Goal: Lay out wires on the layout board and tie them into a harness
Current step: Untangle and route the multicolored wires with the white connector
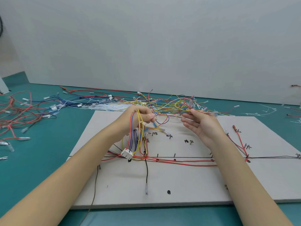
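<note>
While our left hand (140, 118) pinches a looped bundle of red, yellow and blue wires (136, 136) with a white plastic connector (127, 153) above the pale grey layout board (179, 181), our right hand (199, 123), fingers spread, touches tangled wires (175, 103) on the teal tabletop (40, 160).

Workshop: pegged layout board (179, 181), loose wires (104, 101).

Plain pale grey wall (154, 43), teal green table surface (40, 160), even indoor light

both forearms are bare to the frame's edge; the left hand (138, 118) and right hand (202, 124) wear no gloves, rings or watch.
</note>
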The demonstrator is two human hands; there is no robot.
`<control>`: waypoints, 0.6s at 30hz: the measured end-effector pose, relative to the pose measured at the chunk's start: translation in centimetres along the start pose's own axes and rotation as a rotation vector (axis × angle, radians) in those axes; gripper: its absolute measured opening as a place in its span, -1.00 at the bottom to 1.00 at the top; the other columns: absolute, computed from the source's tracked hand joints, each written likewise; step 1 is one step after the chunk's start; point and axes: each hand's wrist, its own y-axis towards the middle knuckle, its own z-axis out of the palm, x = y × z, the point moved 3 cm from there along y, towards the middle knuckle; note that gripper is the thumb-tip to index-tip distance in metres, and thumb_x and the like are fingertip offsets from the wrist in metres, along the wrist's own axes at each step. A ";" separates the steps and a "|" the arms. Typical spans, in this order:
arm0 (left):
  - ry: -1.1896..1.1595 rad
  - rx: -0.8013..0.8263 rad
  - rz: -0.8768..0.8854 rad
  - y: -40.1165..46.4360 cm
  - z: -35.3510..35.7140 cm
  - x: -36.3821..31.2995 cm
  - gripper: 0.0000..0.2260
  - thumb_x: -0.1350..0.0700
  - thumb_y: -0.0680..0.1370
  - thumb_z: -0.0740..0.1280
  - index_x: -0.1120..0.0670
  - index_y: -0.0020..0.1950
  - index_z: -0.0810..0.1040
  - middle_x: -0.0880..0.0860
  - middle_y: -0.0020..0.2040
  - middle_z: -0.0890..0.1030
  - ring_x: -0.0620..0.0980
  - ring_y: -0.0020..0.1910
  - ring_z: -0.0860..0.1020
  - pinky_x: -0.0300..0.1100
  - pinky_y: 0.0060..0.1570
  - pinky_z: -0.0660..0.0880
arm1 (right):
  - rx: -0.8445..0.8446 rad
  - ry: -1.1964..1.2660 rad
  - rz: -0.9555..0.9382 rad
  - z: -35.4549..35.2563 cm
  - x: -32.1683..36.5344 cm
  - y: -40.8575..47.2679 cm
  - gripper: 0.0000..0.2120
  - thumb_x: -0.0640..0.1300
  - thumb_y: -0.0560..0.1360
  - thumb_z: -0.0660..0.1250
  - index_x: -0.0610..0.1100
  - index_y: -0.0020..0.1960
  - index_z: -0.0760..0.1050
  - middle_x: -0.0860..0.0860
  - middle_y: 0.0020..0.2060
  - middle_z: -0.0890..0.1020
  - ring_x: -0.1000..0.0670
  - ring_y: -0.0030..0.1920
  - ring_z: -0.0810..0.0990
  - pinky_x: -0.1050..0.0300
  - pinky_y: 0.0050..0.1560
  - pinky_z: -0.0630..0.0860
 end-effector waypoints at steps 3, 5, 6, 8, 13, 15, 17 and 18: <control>-0.231 -0.008 -0.065 -0.1 -0.4 -0.3 -0.60 0.28 0.58 0.26 0.04 -0.44 0.61 0.02 -0.27 0.64 -0.13 -0.17 0.61 -0.28 -0.33 0.55 | -0.009 0.144 0.020 -0.4 0.3 0.3 -0.86 -0.25 0.62 0.19 -0.25 -0.06 0.48 -0.10 -0.34 0.70 -0.02 -0.31 0.70 0.20 -0.28 0.64; -0.442 -0.022 -0.106 -0.2 -0.8 -0.6 -0.60 0.30 0.58 0.21 0.09 -0.43 0.60 0.13 -0.11 0.67 -0.05 -0.13 0.64 -0.24 -0.25 0.61 | -0.022 0.272 0.027 -0.8 0.6 0.5 -0.82 -0.28 0.63 0.15 -0.28 -0.09 0.47 -0.11 -0.36 0.69 0.00 -0.33 0.70 0.22 -0.30 0.62; -0.555 -0.034 -0.121 -0.3 -1.0 -0.7 -0.63 0.29 0.57 0.20 0.12 -0.41 0.59 0.18 -0.04 0.67 0.01 -0.09 0.65 -0.21 -0.17 0.63 | -0.028 0.333 0.034 -1.1 0.7 0.7 -0.80 -0.29 0.64 0.13 -0.30 -0.10 0.47 -0.12 -0.36 0.69 0.00 -0.34 0.70 0.23 -0.31 0.62; -0.740 -0.045 -0.151 -0.5 -1.2 -1.0 -0.73 0.25 0.51 0.22 0.16 -0.37 0.56 0.26 0.07 0.65 0.14 0.03 0.65 -0.12 -0.06 0.62 | -0.028 0.447 0.058 -1.3 0.7 0.8 -0.79 -0.29 0.64 0.12 -0.34 -0.09 0.46 -0.15 -0.35 0.69 -0.01 -0.34 0.70 0.24 -0.31 0.62; -1.021 -0.013 -0.179 -0.7 -0.9 -1.2 -0.85 0.22 0.43 0.21 0.14 -0.35 0.40 0.31 0.20 0.59 0.20 0.21 0.58 -0.11 -0.02 0.60 | -0.007 0.575 0.100 -1.4 0.5 0.9 -0.78 -0.28 0.63 0.13 -0.38 -0.06 0.49 -0.17 -0.29 0.70 -0.04 -0.30 0.71 0.21 -0.26 0.64; -1.021 -0.017 -0.171 -0.7 -1.1 -1.2 -0.82 0.22 0.43 0.20 0.13 -0.39 0.39 0.29 0.21 0.59 0.19 0.17 0.59 -0.12 -0.03 0.59 | 0.001 0.565 0.105 -1.4 0.6 0.9 -0.78 -0.26 0.63 0.14 -0.36 -0.03 0.51 -0.16 -0.26 0.70 -0.04 -0.27 0.71 0.20 -0.23 0.64; -0.985 0.000 -0.168 -0.7 -1.0 -1.3 -0.79 0.21 0.45 0.19 0.11 -0.40 0.37 0.28 0.21 0.59 0.17 0.15 0.61 -0.13 -0.04 0.59 | 0.024 0.528 0.096 -1.4 0.7 0.8 -0.80 -0.24 0.63 0.16 -0.34 -0.01 0.51 -0.14 -0.21 0.71 -0.03 -0.22 0.71 0.20 -0.21 0.64; -0.958 0.012 -0.167 -0.8 -1.0 -1.4 -0.77 0.20 0.47 0.17 0.11 -0.40 0.37 0.27 0.22 0.59 0.16 0.14 0.61 -0.13 -0.06 0.60 | 0.041 0.497 0.086 -1.3 0.8 0.7 -0.80 -0.23 0.63 0.16 -0.32 -0.01 0.51 -0.13 -0.19 0.71 -0.03 -0.19 0.71 0.20 -0.20 0.64</control>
